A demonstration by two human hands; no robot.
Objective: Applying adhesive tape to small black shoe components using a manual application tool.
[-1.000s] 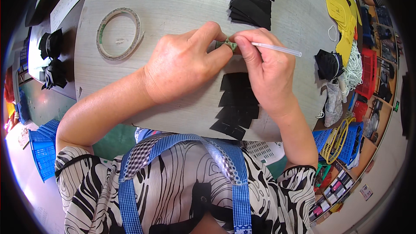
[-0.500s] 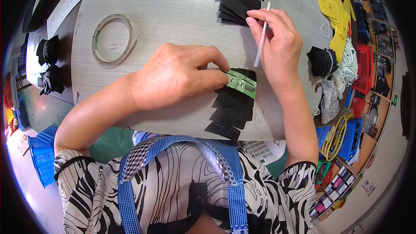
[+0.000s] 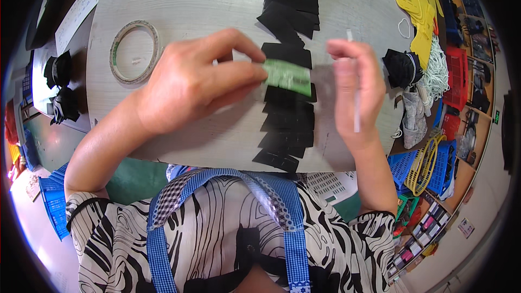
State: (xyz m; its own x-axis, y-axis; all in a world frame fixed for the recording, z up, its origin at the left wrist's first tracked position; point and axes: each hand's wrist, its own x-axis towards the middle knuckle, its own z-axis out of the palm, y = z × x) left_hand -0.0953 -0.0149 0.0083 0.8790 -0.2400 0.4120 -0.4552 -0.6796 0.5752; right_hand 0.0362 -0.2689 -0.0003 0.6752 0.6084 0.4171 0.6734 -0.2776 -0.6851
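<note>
Over the middle of the bench (image 3: 211, 11), the left hand (image 3: 187, 78) is pinching the left end of a green strip (image 3: 287, 76) between thumb and fingertips. The strip is blurring slightly and is covering part of a row of black pieces (image 3: 290, 115); whether it is touching them, I cannot tell. Just to the right, the right hand (image 3: 362, 78) is holding a slim pale stick (image 3: 356, 109) with curling fingers, though blur is hiding the exact grip. Good work here is probably depending on keeping the strip flat, squaring its edges with a single black piece, and steadying the stick before bringing it near any surface.

The strip is looking thin and smooth, with pale patches breaking its green. The black pieces are looking matt, flat and roughly four-sided, overlapping like shingles toward the near edge; a far black stack (image 3: 290, 0) is fanning out similarly. Farther left, a ring-shaped tape roll (image 3: 156, 49) is lying flat. Toward the far right, curved yellow pieces (image 3: 412, 5) are overlapping, and stringy white cord (image 3: 438, 84) is heaping beside a crinkled black bundle (image 3: 400, 69).
</note>
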